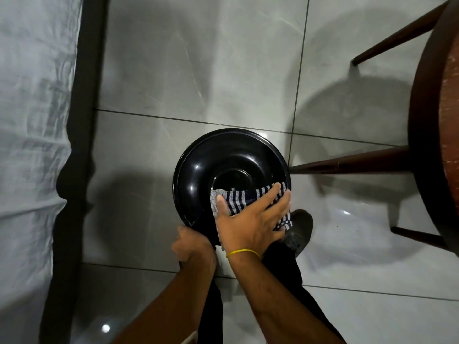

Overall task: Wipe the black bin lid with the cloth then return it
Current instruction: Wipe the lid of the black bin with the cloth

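Looking straight down at a grey tiled floor, the view shows a round black lid held up in front of the person, its hollow side facing the camera. The lid fills the middle of the frame. Above it the floor lies open and bare across several tiles. To the left, a dark bed frame runs top to bottom, with a pale sheet beyond it; a strip of floor separates this edge from the lid. To the right, a dark wooden chair crowds close: one of its legs points toward the lid's right rim and seems to end just beside it, though their heights cannot be compared.

The left hand grips the lid's near rim at lower left, its fingers curled out of sight behind the edge. The right hand, with a yellow band at the wrist, lies flat with fingers spread, pressing a striped cloth against the lid's lower right inner surface. The cloth sits under the palm and fingers, one corner reaching toward the lid's centre, another hanging past the rim at right. Below the hand, a dark shoe rests on the floor.
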Tool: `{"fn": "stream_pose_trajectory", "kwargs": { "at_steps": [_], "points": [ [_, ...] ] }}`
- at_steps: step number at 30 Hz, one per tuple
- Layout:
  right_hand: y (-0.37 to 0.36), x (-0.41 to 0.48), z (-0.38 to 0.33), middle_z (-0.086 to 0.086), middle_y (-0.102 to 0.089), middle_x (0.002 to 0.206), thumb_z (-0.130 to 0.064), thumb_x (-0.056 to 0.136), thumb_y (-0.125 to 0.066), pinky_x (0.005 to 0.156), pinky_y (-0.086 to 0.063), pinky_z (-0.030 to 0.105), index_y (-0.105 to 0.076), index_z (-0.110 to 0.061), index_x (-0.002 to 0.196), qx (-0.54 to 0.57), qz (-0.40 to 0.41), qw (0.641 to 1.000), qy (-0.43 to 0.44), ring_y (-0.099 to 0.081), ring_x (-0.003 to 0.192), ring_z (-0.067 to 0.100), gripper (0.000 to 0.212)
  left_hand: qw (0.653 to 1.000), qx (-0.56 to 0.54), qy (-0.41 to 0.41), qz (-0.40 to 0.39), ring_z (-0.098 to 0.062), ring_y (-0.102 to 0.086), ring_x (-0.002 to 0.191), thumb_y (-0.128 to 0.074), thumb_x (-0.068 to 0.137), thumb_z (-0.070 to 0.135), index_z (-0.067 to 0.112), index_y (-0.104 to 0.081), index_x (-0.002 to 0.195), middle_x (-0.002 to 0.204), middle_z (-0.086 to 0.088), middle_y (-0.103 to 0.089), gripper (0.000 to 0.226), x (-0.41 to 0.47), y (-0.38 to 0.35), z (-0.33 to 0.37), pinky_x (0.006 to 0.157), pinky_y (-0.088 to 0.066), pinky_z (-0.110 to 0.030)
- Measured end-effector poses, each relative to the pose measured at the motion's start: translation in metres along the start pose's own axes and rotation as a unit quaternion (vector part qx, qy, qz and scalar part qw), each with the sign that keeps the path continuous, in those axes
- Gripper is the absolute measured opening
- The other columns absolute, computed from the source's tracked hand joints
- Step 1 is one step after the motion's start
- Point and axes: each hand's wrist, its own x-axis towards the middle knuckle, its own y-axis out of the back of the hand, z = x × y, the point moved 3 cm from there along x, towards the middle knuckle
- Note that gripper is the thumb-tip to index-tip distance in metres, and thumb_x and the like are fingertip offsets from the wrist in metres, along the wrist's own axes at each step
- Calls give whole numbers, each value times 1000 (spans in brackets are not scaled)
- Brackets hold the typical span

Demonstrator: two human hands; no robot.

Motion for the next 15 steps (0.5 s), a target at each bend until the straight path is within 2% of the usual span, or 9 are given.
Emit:
{"fn": "stream_pose_trajectory", "kwargs": {
  "at_steps": [3, 5, 10, 15],
  "points": [
    [8, 7, 6, 13, -14, 174, -83, 72, -68, 115, -38, 75, -11, -16, 168, -5, 17, 1000, 5, -29, 161, 38, 131, 1000, -5, 17, -20, -44, -70, 111, -46, 97, 44, -3, -65, 127, 127, -26, -71, 59, -2, 0, -2, 101, -58, -55],
    [13, 11, 6, 12, -19, 173, -80, 75, -68, 113, -40, 73, -14, -17, 167, -6, 19, 1000, 7, -36, 158, 38, 124, 999, -17, 27, -16, -41, -72, 104, -44, 90, 47, 1, -67, 125, 121, -21, -73, 63, -3, 1, -5, 97, -61, -58],
    [15, 20, 1, 11, -26, 170, -70, 82, -70, 112, -39, 70, -21, -16, 165, 7, 34, 999, -6, -42, 154, 37, 110, 999, -18, 30, -16, -42, -73, 105, -42, 84, 50, 3, -70, 124, 122, -20, -75, 68, 4, -1, -8, 100, -59, -58],
    [19, 37, 13, 9, -29, 169, -59, 95, -67, 113, -38, 69, -26, -16, 164, 82, 50, 992, -78, -47, 149, 36, 91, 999, -5, 32, -33, -42, -74, 100, -42, 86, 46, 3, -71, 119, 116, -19, -76, 62, 5, -1, -7, 96, -62, -57]
  ]
}}
